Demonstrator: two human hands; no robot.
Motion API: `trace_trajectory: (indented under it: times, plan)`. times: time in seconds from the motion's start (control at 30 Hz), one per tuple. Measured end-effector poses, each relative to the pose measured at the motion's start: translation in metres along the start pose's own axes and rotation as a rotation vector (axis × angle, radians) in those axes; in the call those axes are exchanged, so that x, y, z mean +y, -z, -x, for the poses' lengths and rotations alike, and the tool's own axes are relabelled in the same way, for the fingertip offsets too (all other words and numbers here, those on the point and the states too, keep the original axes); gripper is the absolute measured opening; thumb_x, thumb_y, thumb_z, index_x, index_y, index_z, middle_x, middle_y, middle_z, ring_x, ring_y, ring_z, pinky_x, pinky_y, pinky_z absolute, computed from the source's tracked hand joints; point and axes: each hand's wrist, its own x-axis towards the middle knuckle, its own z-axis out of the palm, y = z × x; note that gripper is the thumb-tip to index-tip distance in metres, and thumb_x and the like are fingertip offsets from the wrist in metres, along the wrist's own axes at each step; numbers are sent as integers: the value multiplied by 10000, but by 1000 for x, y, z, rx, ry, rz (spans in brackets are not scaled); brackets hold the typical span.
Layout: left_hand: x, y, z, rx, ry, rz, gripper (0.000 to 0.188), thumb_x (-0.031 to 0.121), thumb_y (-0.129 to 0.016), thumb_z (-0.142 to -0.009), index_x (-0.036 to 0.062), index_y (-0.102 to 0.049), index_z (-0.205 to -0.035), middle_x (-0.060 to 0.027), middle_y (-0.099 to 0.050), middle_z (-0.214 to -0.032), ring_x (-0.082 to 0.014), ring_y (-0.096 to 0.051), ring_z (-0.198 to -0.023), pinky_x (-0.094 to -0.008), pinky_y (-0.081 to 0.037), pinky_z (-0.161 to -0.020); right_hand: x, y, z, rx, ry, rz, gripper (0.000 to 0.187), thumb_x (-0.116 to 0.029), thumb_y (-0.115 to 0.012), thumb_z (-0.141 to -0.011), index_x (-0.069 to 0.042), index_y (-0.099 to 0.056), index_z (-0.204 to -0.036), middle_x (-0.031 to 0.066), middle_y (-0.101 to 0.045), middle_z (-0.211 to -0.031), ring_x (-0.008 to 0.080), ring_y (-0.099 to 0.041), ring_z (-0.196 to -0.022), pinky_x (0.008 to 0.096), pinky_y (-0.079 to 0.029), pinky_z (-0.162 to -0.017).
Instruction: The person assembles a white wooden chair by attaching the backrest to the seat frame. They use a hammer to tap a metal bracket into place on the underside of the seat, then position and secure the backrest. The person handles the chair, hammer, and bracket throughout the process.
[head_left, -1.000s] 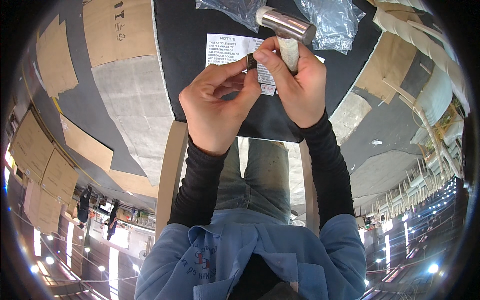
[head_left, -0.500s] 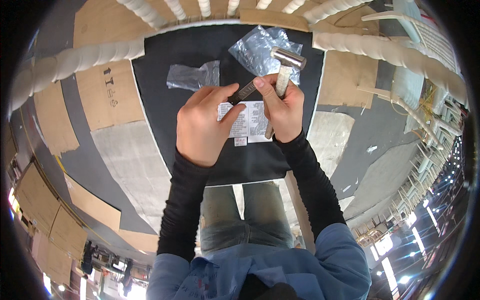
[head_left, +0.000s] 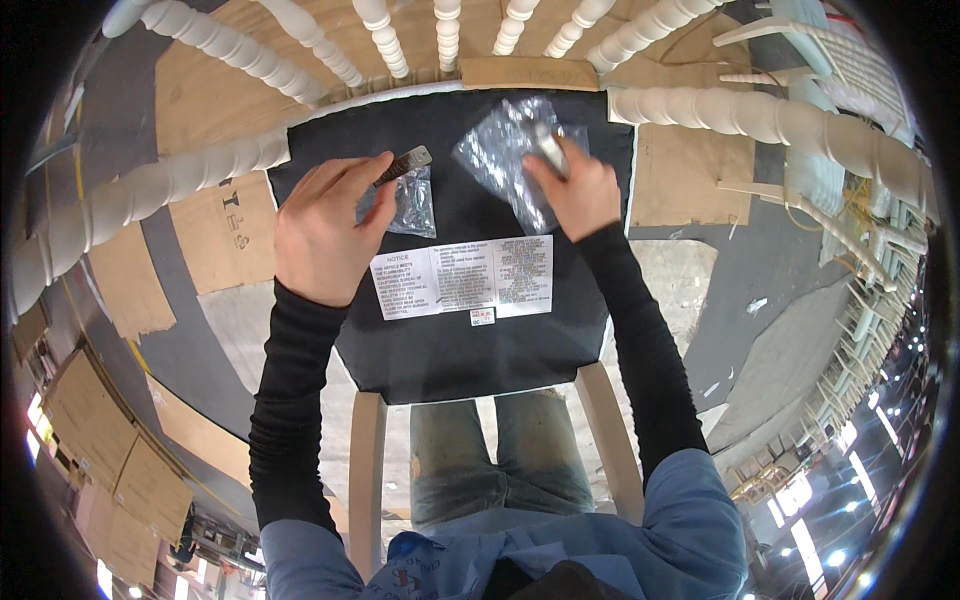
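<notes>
My left hand point(head_left: 328, 230) is closed on a dark, flat metal strip point(head_left: 408, 162) with a lighter, holed end, pinched between thumb and fingers. In my right hand point(head_left: 582, 192) is a hammer point(head_left: 549, 152), smeared by motion, over a clear plastic bag point(head_left: 490, 150). Another small clear plastic bag point(head_left: 415, 205) lies beside my left fingers, partly hidden by them. Both hands are above the black underside point(head_left: 470, 360) of an upturned chair seat. A white printed label point(head_left: 465, 278) lies on the black cloth, with a small tag point(head_left: 482, 316) at its lower edge.
Pale turned chair legs point(head_left: 760, 120) and spindles point(head_left: 448, 35) surround the far side of the seat. Two straight wooden posts point(head_left: 367, 460) flank my legs. Cardboard sheets point(head_left: 690, 180) cover the floor. More chair parts point(head_left: 850, 60) stand at the right.
My hands have moved apart. The left has gone left with the metal strip, which my right fingers have let go. My right hand has swung the hammer, and the label is now uncovered.
</notes>
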Motion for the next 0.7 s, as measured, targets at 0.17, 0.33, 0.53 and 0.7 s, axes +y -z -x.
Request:
trace_trajectory:
  times: [0.17,0.33,0.53,0.7]
  plan:
    - [-12,-2,-3,-24,11,26,258,82,-770,-783,66,-752,-1040,-95,-724,-982,-234,-704,-844,-314,-558,-727,3,20,61,-234,49,-154,473,-313,-764,-834,-144,-664,-1265,150,-728,-958,349,-703,-698,412,-573,-627]
    - [-28,-16,-4,-60,-49,21,215,86,-757,-769,74,-742,-983,-54,-672,-900,-248,-658,-804,-341,-541,-705,-14,18,-25,80,277,-113,449,-196,-705,-856,-144,-635,-1297,144,-697,-1004,339,-690,-835,413,-557,-686]
    - [-47,-38,-26,-103,-184,14,219,103,-760,-758,80,-737,-975,-47,-633,-844,-249,-643,-766,-358,-538,-675,10,-15,-97,97,297,111,296,-316,-686,-878,-154,-701,-1126,66,-690,-1075,328,-680,-896,429,-555,-753]
    - [-63,-40,-39,-155,-253,-23,224,128,-752,-772,83,-734,-991,-50,-619,-825,-252,-646,-766,-369,-540,-674,24,-5,-70,158,330,52,282,-267,-691,-902,-130,-692,-1149,66,-673,-1152,311,-671,-970,400,-540,-790]
